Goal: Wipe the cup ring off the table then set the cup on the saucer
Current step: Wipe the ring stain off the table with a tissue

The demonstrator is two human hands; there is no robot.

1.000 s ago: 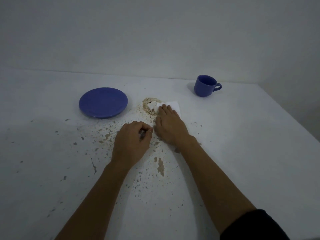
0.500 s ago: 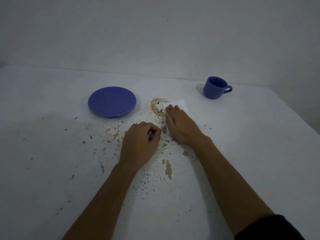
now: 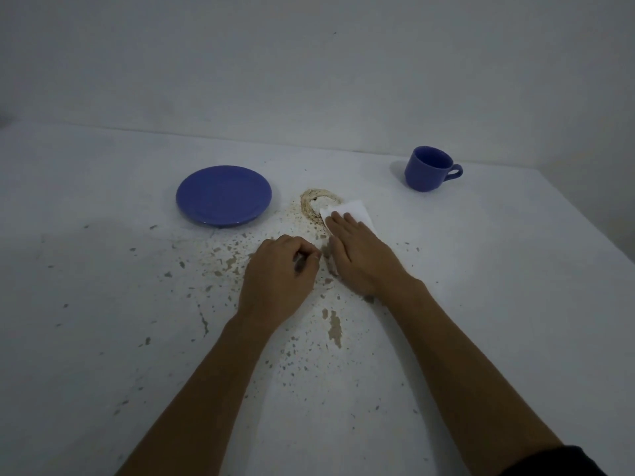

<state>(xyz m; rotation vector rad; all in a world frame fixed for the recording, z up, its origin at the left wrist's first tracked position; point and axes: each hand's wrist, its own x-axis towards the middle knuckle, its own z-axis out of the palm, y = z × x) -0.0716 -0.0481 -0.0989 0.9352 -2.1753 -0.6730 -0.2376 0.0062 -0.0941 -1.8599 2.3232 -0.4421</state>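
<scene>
A brown cup ring (image 3: 311, 201) marks the white table (image 3: 481, 304) right of the blue saucer (image 3: 223, 195). My right hand (image 3: 360, 259) lies flat on a white tissue (image 3: 350, 214), pressing it against the ring's right side; part of the ring is under the tissue. Just left of it, my left hand (image 3: 280, 280) rests on the table as a loose fist with nothing visible in it. The blue cup (image 3: 427, 169) stands upright at the far right, handle pointing right, apart from both hands.
Brown chips and specks (image 3: 335, 328) are scattered over the table's middle, around and below my hands. A pale wall (image 3: 309, 63) rises behind the table. The table's right edge (image 3: 591, 228) runs diagonally past the cup.
My right hand slid the tissue slightly right and toward me, uncovering more of the ring's left arc. The camera view shifted, so saucer and cup appear further right. The left hand stayed put.
</scene>
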